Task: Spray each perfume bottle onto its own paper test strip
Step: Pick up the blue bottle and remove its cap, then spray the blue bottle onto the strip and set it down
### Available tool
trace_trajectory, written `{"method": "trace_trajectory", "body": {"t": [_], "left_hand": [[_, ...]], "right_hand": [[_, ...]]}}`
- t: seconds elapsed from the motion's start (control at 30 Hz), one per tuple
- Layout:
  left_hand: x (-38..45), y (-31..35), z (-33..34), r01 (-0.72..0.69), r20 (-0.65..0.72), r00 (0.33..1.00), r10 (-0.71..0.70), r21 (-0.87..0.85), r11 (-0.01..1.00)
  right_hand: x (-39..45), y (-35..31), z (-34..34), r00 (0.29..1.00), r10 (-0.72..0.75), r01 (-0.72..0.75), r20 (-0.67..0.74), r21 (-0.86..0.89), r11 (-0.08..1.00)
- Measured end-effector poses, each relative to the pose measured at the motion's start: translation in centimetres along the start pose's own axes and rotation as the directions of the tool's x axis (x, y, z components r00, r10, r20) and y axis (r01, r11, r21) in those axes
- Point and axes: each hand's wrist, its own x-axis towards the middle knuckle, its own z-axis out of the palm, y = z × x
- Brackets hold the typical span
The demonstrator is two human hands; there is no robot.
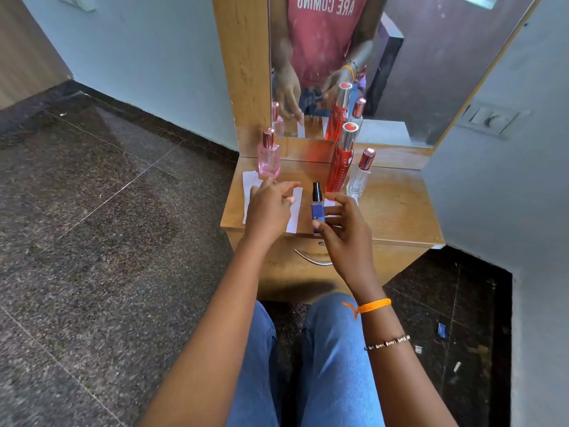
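Note:
My right hand (341, 224) grips a small blue perfume bottle (317, 211) with a black spray top, upright above the front of the wooden table (397, 208). My left hand (269, 208) hovers with fingers spread over a white paper strip (295, 212). Another white strip (248, 186) lies further left, in front of the pink bottle (269, 155). A tall red bottle (341, 161) and a clear bottle (361, 174) with a rose cap stand behind my right hand. A strip by the clear bottle is mostly hidden.
A mirror (400, 72) rises at the back of the table and reflects the bottles and hands. A drawer handle (311, 257) sits below the table front. Walls close in on the right; dark stone floor (107, 211) spreads left.

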Motion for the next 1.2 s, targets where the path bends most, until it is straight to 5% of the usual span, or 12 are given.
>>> {"method": "trace_trajectory", "body": {"t": [0.2,0.4,0.73,1.2], "left_hand": [[0.8,-0.3,1.5,-0.041,0.03,0.999,0.033,0.311,0.949],[0.4,0.2,1.9,-0.044,-0.05,0.997,0.061,0.293,0.955],[-1.2,0.9,-0.7,0.133,-0.083,0.984,-0.156,-0.231,0.964],[-4.9,3.0,-3.8,0.137,-0.001,0.987,-0.162,-0.524,0.841]], "right_hand": [[0.4,0.1,-0.5,1.0,0.003,-0.004,0.009,0.059,0.998],[0.8,0.0,-0.5,1.0,0.011,-0.014,0.024,0.113,0.993],[0.4,-0.7,-1.0,0.965,0.144,-0.234,0.219,0.468,0.852],[-1.1,-2.4,-1.1,0.917,0.054,-0.336,0.395,0.694,0.637]]}}
